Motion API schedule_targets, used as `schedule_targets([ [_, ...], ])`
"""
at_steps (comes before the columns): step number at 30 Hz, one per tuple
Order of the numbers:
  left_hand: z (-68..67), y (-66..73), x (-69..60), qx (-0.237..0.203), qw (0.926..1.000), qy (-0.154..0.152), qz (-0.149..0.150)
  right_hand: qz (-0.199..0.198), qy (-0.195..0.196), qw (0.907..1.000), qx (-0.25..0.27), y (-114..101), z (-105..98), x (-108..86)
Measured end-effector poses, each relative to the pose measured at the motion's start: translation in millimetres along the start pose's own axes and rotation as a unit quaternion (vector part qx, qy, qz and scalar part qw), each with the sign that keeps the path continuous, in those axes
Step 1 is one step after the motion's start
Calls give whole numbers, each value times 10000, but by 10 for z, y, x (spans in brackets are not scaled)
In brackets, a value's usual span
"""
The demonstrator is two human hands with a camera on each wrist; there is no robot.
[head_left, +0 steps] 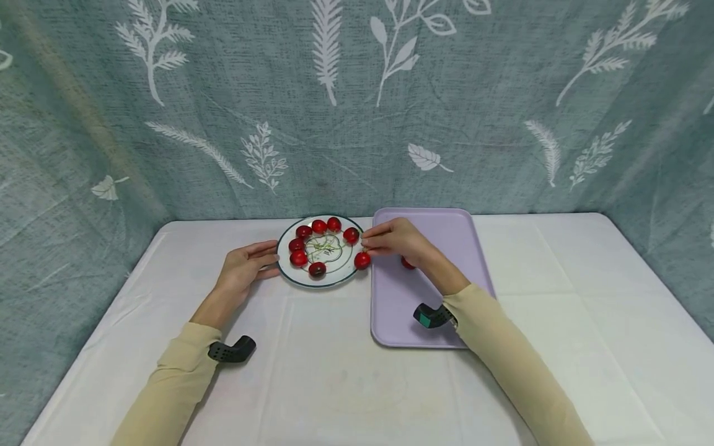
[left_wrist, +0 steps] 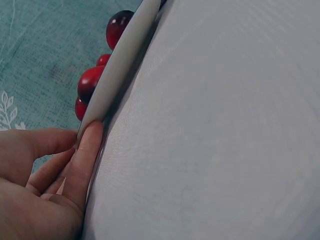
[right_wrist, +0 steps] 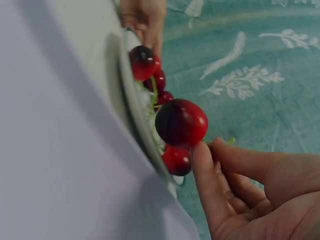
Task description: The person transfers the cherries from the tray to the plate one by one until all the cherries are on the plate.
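A round white plate [head_left: 340,276] with a dark rim carries several red cherries [head_left: 299,257] set in a ring, their green stems [head_left: 325,246] pointing to the middle. My left hand [head_left: 245,266] pinches the plate's left edge between thumb and fingers, as the left wrist view [left_wrist: 50,175] shows. At the plate's right edge, my right hand [head_left: 398,240] pinches one cherry [right_wrist: 181,122] by its stem, the fruit hanging out past the fingertips. Another cherry [head_left: 408,262] lies on the lilac tray [head_left: 446,232], partly hidden by the right hand.
The tray stands just right of the plate, under my right forearm. A white cloth [head_left: 334,384] covers the table. Behind and at both sides hangs a green-grey curtain [head_left: 346,148] with white leaf prints. Each wrist wears a black camera mount [head_left: 233,350].
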State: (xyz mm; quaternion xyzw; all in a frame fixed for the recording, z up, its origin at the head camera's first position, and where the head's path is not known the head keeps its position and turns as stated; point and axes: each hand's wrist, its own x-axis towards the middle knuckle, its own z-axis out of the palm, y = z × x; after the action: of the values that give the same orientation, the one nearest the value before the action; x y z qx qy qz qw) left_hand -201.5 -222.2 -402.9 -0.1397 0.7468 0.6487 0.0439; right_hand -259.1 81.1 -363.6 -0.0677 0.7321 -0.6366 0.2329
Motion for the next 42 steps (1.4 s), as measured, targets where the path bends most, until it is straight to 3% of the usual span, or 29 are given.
schedule_targets([
  [10, -6, -2, -16, 26, 10000, 4, -20, 155, -128, 9996, 188, -33, 189, 108],
  [23, -10, 15, -24, -39, 10000, -30, -9, 138, -261, 9993, -208, 41, 552, 175],
  [34, -6, 14, -17, -30, 10000, 22, 20, 276, 74, 9989, -365, 46, 691, 205],
  [42, 2, 5, -25, 68, 10000, 10, 22, 223, 57, 9986, -487, 35, 747, 204],
])
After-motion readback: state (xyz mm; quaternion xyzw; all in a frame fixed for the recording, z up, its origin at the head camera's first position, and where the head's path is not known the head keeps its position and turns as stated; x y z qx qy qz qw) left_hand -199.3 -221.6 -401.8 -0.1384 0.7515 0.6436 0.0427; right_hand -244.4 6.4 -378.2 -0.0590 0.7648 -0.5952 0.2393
